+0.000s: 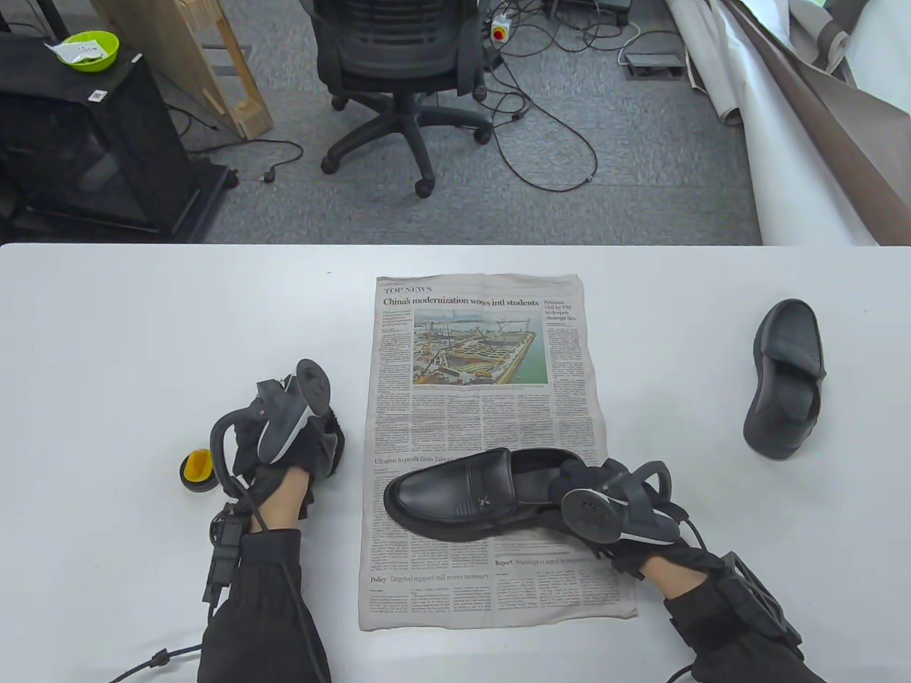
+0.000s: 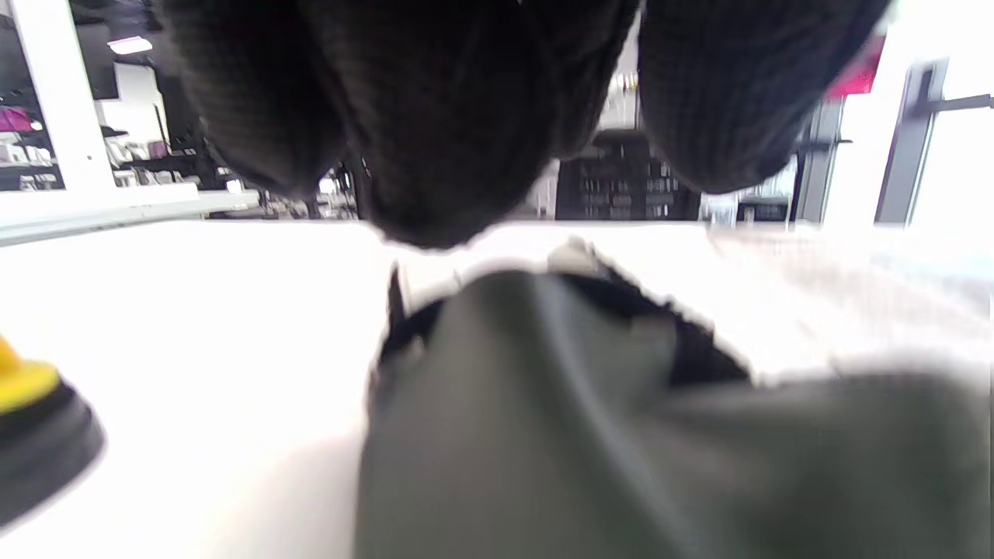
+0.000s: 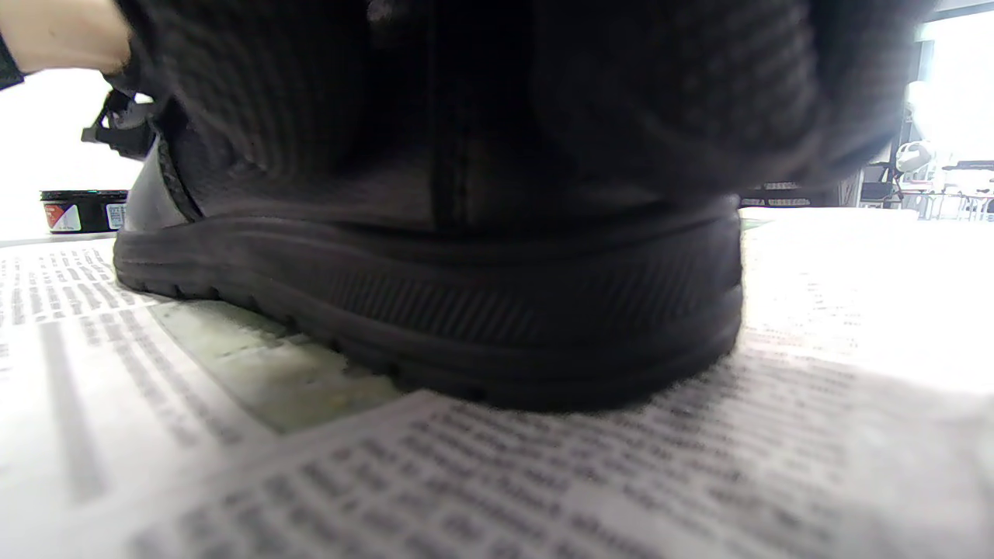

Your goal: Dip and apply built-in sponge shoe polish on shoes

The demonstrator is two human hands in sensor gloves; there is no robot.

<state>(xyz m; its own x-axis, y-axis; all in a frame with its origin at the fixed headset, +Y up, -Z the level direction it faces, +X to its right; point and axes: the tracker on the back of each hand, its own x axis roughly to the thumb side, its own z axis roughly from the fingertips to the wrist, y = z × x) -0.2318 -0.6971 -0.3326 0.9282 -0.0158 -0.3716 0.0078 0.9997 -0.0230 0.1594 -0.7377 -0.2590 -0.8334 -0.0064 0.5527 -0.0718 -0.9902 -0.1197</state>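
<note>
Gripping the heel end of a black loafer with our right hand, we hold the shoe flat on its sole on the lower half of a newspaper spread across the middle of the white table, toe pointing to our left. In the right wrist view the gloved fingers wrap down over the back of the shoe, whose ridged sole sits on the newsprint, and a black tin with a printed label stands beyond the toe. Our left hand rests on the table just off the paper's left edge; the tracker hides its fingers from above and the left wrist view is blurred, so we cannot tell whether it holds anything. A round black piece with a yellow top lies just to the left of that hand, well inside the table's near edge. The second loafer lies apart at the far right, toe toward us, close to the table's right side. Open white surface runs along the far edge and across the left third of the table, and the upper half of the newspaper lies bare. Beyond the far edge stand an office chair and loose cables on grey carpet.
</note>
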